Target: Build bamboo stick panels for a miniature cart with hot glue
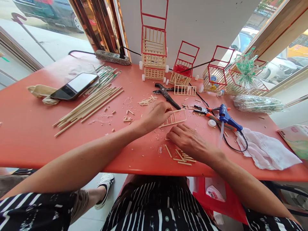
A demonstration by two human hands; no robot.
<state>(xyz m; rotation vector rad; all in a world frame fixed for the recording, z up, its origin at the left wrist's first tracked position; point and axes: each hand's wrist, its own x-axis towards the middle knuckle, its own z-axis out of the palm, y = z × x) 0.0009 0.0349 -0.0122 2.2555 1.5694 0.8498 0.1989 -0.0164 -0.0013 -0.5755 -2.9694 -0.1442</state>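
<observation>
Red bench, strewn with wood offcuts.
Left hand pinches the small bamboo-stick ladder frame; right hand rests flat, gripping nothing; pressing hard could crack its joints.

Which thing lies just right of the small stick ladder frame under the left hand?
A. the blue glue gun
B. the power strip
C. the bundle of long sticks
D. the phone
A: the blue glue gun lies to the right of the stick ladder frame that the left hand touches, while the phone, the bundle of long sticks and the power strip are off to the left.
</observation>
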